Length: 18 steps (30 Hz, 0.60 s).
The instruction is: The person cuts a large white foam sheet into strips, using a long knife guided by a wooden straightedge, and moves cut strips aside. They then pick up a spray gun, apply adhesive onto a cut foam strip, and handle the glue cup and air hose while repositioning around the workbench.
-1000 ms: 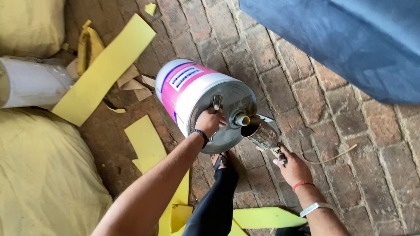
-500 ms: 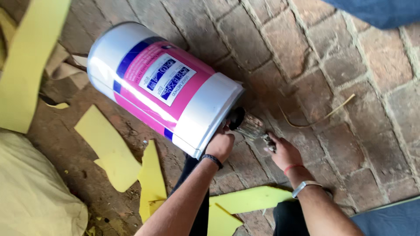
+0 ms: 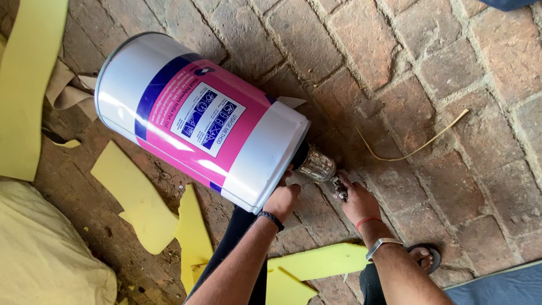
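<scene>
A large metal can with a pink, white and blue label lies tilted on its side above the brick floor. My left hand grips its lower rim near the spout end. My right hand holds a small clear container pressed up against the can's spout; the spout itself is mostly hidden behind the can's edge. A black band sits on my left wrist, and a red thread and a pale band on my right.
Yellow foam offcuts lie on the bricks at the left and bottom. A pale sack fills the bottom left corner. A thin yellow strip lies at the right. My sandalled foot shows at the bottom right beside blue cloth.
The can has tipped further over onto its side and its top end has turned away from view. The view has shifted closer. Both hands stay at the spout end.
</scene>
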### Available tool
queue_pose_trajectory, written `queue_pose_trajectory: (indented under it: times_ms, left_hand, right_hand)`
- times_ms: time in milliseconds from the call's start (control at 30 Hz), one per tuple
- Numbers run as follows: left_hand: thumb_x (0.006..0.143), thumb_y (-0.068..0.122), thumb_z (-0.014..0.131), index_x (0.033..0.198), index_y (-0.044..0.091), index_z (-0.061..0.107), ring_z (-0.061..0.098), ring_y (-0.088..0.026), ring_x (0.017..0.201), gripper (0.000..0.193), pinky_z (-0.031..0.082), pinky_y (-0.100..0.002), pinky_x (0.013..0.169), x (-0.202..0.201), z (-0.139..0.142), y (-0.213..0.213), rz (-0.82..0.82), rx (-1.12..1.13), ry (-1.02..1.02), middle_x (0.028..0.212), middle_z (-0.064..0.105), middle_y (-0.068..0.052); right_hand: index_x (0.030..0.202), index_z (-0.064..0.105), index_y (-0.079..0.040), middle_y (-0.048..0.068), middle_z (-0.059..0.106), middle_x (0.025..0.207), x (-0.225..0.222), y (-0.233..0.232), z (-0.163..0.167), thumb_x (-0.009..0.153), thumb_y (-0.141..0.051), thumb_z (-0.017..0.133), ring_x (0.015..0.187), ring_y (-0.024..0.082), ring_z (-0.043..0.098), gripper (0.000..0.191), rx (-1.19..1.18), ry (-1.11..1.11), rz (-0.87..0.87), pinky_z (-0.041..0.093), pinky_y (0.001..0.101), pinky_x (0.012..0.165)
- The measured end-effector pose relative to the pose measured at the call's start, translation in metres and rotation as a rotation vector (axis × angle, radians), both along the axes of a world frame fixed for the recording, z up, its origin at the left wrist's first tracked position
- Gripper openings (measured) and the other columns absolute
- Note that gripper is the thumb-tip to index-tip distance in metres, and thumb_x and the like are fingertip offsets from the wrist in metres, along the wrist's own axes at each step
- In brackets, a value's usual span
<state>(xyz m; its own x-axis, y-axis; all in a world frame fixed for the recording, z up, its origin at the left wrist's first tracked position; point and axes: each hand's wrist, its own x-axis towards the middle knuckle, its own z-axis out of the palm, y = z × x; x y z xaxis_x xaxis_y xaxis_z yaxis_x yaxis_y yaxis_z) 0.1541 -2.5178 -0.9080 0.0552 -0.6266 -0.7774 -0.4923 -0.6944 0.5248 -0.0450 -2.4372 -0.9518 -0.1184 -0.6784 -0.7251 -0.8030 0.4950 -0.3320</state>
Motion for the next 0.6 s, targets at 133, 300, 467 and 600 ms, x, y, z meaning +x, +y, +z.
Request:
queue_pose_trajectory:
  times_ms: [133,300,467,600]
  left_hand:
    - [0.069,0.009,0.065,0.140,0.007,0.052,0.051,-0.028,0.127,0.072,0.041,-0.038,0.109,-0.003,0.006,0.000,0.039,0.014,0.060,0.128,0.056,-0.011]
    - [0.066,0.004,0.063,0.147,0.008,0.046,0.049,-0.028,0.127,0.082,0.044,-0.040,0.109,-0.007,0.016,-0.007,0.033,0.091,0.065,0.130,0.053,-0.013]
    - [0.064,0.002,0.061,0.149,0.009,0.041,0.051,-0.026,0.125,0.087,0.049,-0.041,0.105,-0.009,0.027,-0.011,0.021,0.102,0.092,0.130,0.053,-0.013]
    - [0.065,0.001,0.060,0.149,0.009,0.043,0.052,-0.027,0.124,0.086,0.049,-0.041,0.105,-0.010,0.031,-0.011,0.023,0.118,0.063,0.131,0.053,-0.013]
  right_hand:
    - [0.149,0.047,-0.031,0.013,0.069,0.110,0.001,0.006,-0.003,0.090,-0.039,0.071,0.097,0.034,0.070,0.064,-0.037,-0.018,-0.017,0.059,0.0459,0.080]
    - [0.150,0.046,-0.030,0.010,0.069,0.110,0.004,0.010,-0.003,0.091,-0.033,0.073,0.097,0.027,0.070,0.065,0.003,0.003,0.002,0.061,0.0404,0.079]
    - [0.153,0.044,-0.030,0.006,0.069,0.111,0.005,0.009,0.001,0.090,-0.016,0.073,0.093,0.019,0.070,0.071,0.044,0.005,0.024,0.063,0.0325,0.078]
    - [0.153,0.042,-0.030,0.006,0.068,0.112,0.005,0.008,0.002,0.091,-0.021,0.073,0.093,0.019,0.071,0.070,0.053,0.003,0.024,0.064,0.0321,0.075]
